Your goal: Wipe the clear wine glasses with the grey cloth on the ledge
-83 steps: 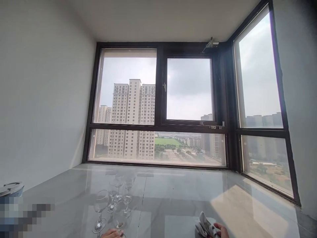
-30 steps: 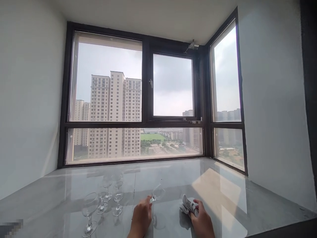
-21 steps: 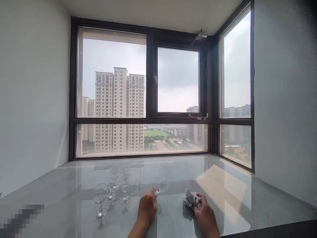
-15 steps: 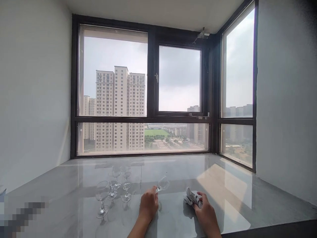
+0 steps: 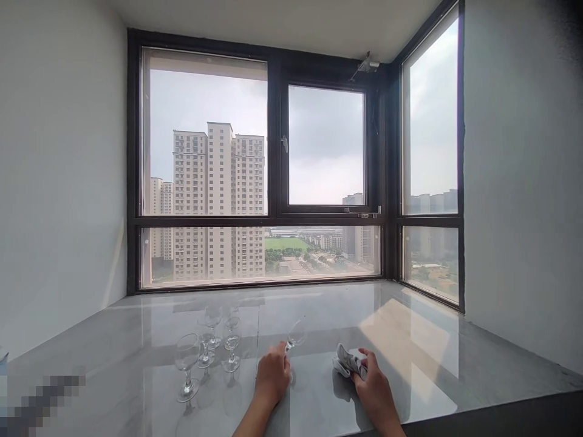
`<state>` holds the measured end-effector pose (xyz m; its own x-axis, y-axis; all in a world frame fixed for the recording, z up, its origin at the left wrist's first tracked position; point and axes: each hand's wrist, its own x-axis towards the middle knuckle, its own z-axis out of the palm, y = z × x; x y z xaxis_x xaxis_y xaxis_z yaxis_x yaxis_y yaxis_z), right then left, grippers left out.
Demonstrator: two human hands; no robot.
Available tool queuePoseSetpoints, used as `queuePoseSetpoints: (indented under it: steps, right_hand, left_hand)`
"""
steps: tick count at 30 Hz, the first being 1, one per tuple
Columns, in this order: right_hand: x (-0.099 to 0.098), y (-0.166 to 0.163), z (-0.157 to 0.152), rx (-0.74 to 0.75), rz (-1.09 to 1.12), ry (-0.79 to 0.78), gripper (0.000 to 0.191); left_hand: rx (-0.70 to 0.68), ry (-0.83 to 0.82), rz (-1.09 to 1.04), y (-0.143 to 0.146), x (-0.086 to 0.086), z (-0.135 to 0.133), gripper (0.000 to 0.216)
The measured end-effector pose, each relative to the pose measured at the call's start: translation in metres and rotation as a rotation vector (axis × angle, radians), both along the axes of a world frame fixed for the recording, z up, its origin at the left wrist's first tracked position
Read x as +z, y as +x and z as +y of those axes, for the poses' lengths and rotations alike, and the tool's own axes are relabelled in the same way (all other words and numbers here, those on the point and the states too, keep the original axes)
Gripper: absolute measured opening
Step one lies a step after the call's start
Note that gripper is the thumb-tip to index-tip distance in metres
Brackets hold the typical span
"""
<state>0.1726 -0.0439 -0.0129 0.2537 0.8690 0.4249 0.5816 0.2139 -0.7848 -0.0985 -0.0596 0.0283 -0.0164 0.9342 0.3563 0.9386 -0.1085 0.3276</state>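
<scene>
My left hand (image 5: 272, 374) is closed around the stem end of a clear stemmed glass (image 5: 297, 333), whose bowl tilts up and away to the right. Its foot is hidden behind my fingers. My right hand (image 5: 374, 383) grips a crumpled pale grey cloth (image 5: 348, 361) just above the glossy sill, with the index finger partly raised off it. To the left of my left hand, several similar stemmed glasses stand upright in a cluster, the nearest glass (image 5: 187, 358) a little apart from the others.
The grey, reflective sill (image 5: 319, 400) runs back to a dark-framed window (image 5: 268, 221). White walls (image 5: 59, 152) close in both sides. A pixelated patch (image 5: 40, 403) covers the lower left corner. Sunlight falls across the sill at right.
The view has shifted slightly, so most things sit a little further left. My right index finger is lifted more from the cloth. Both hands keep their holds.
</scene>
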Motion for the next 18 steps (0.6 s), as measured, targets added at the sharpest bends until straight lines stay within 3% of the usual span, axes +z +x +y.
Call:
queuePoseSetpoints:
  steps: [18]
  right_hand:
    - [0.012,-0.003,-0.006,-0.02,0.011,-0.053,0.044]
  left_hand:
    - [-0.019,-0.033,-0.023,-0.002,-0.008,0.006,0.038]
